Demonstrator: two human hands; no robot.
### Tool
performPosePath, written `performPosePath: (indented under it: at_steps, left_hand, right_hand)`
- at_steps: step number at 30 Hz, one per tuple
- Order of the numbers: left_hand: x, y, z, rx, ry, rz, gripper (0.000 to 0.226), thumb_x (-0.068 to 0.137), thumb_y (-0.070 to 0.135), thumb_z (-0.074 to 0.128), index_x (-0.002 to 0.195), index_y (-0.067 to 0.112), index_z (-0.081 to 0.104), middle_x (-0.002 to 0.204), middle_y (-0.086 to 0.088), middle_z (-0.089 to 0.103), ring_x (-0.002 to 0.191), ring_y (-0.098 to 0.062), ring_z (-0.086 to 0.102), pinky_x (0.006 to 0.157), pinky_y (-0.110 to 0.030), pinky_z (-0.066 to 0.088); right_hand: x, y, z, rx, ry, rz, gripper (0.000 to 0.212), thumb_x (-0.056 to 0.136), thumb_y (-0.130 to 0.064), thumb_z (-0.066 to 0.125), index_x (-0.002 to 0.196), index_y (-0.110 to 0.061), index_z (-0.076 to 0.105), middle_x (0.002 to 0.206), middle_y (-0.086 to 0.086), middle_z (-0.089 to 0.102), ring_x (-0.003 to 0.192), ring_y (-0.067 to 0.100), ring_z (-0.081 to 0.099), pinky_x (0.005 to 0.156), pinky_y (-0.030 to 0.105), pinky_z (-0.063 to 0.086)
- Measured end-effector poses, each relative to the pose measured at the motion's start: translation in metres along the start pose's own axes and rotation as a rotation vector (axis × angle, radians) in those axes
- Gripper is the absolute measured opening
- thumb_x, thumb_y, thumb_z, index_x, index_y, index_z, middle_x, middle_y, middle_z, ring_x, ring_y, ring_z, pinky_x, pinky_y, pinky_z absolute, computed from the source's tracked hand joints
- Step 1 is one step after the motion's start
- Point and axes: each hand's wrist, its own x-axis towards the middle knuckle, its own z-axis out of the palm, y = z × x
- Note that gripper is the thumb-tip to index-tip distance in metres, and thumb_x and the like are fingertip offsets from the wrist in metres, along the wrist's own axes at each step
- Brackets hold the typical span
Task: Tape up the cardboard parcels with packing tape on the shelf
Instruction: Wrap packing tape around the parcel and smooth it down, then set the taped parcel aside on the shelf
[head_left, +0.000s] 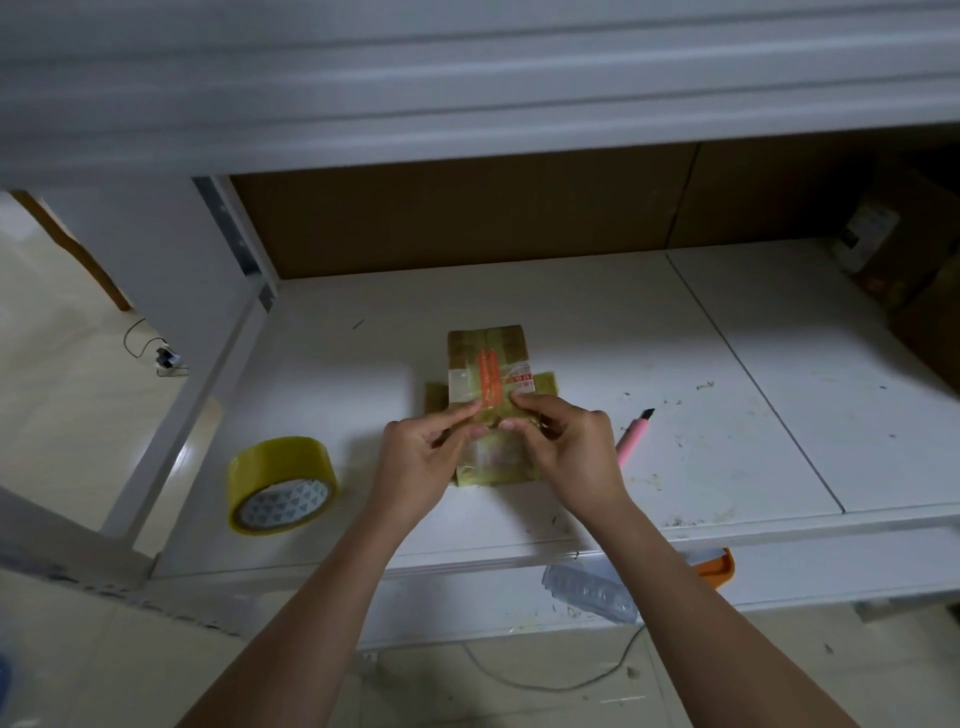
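Head view: left hand and right hand both pinch tape on the cardboard parcel on the shelf; tape roll lies left.

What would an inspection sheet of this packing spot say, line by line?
Surface: white shelf board, scuffed, with dark specks and scraps toward the right.
Job's things: small cardboard parcel already partly taped, lying mid-shelf; roll of yellowish packing tape lying left of it, apart.
Clutter: pink utility knife right of the parcel; more cardboard boxes at far right; clear plastic piece and an orange item below the shelf edge.
Hands: left hand and right hand both pinch tape at the parcel's near end.
Cables: white cable on the floor below; thin black wire at left.
Surroundings: brown backboard, pale tiled floor.
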Motion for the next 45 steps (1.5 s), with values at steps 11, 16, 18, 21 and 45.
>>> performPosePath:
  at_steps: [11, 16, 18, 21, 45]
  left_hand:
    - [-0.001, 0.007, -0.008, -0.054, -0.125, -0.107, 0.031, 0.077, 0.050, 0.067, 0.108, 0.050, 0.070, 0.087, -0.010, 0.067, 0.087, -0.019, 0.052, 0.084, -0.051, 0.057]
    - [-0.006, 0.010, -0.007, -0.067, -0.099, -0.133, 0.025, 0.091, 0.025, 0.065, 0.106, 0.044, 0.072, 0.094, -0.012, 0.069, 0.100, -0.020, 0.068, 0.085, -0.039, 0.059]
    - [-0.006, 0.014, -0.014, -0.115, -0.131, -0.180, 0.034, 0.094, 0.022, 0.062, 0.123, 0.040, 0.063, 0.107, -0.002, 0.072, 0.105, -0.018, 0.069, 0.089, -0.040, 0.058]
    - [0.001, 0.023, -0.029, -0.178, -0.133, -0.265, 0.055, 0.094, 0.026, 0.061, 0.137, 0.049, 0.036, 0.104, 0.010, 0.070, 0.089, -0.012, 0.073, 0.073, -0.025, 0.059]
    - [0.066, 0.043, -0.042, -0.498, -0.158, -0.214, 0.042, 0.100, 0.043, 0.048, 0.124, 0.011, 0.061, 0.120, -0.002, 0.069, 0.113, -0.021, 0.064, 0.093, -0.034, 0.051]
  right_hand:
    - [0.000, 0.002, -0.012, 0.081, -0.102, 0.022, 0.029, 0.092, -0.025, 0.066, 0.118, -0.013, 0.070, 0.072, -0.006, 0.072, 0.053, 0.005, 0.055, 0.060, 0.027, 0.050]
    - [0.000, 0.002, -0.012, 0.099, -0.123, 0.072, 0.026, 0.095, -0.020, 0.062, 0.119, -0.017, 0.070, 0.078, -0.014, 0.071, 0.058, 0.007, 0.058, 0.061, 0.019, 0.046]
    - [-0.001, 0.001, -0.016, 0.082, -0.154, 0.080, 0.030, 0.097, -0.018, 0.058, 0.126, -0.022, 0.066, 0.073, -0.020, 0.064, 0.058, 0.003, 0.055, 0.060, 0.017, 0.041]
    - [0.003, 0.000, -0.031, 0.212, -0.248, 0.179, 0.046, 0.098, -0.018, 0.056, 0.137, -0.042, 0.049, 0.082, -0.008, 0.069, 0.074, 0.010, 0.063, 0.072, 0.023, 0.050]
    - [0.074, -0.043, -0.025, 0.281, -0.209, 0.409, 0.080, 0.084, -0.068, 0.055, 0.150, -0.045, 0.016, 0.117, -0.005, 0.064, 0.109, 0.019, 0.063, 0.101, 0.038, 0.042]
